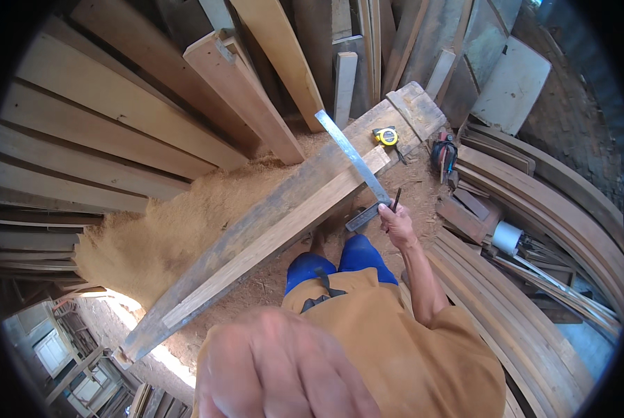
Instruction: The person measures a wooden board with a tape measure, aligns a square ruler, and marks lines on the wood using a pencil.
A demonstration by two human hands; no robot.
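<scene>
My right hand (397, 224) is closed on a metal try square (353, 157). A thin dark pencil (397, 199) sticks up between the same fingers. The square's long blade crosses the far end of a pale wooden strip (277, 235), and its dark stock (363, 218) hangs off the near side. The strip lies lengthwise on a worn plank bench (239, 230). My left hand (277, 362) is raised close to the view, blurred, knuckles forward and fingers curled; whatever it may hold is hidden. A yellow tape measure (386, 136) rests on the bench beyond the blade.
Boards (124, 111) lean along the left and far side above piled sawdust (144, 258). A red and black tool (443, 155) sits off the bench's far end. Stacked planks (507, 306) and a white cylinder (507, 237) lie on the right.
</scene>
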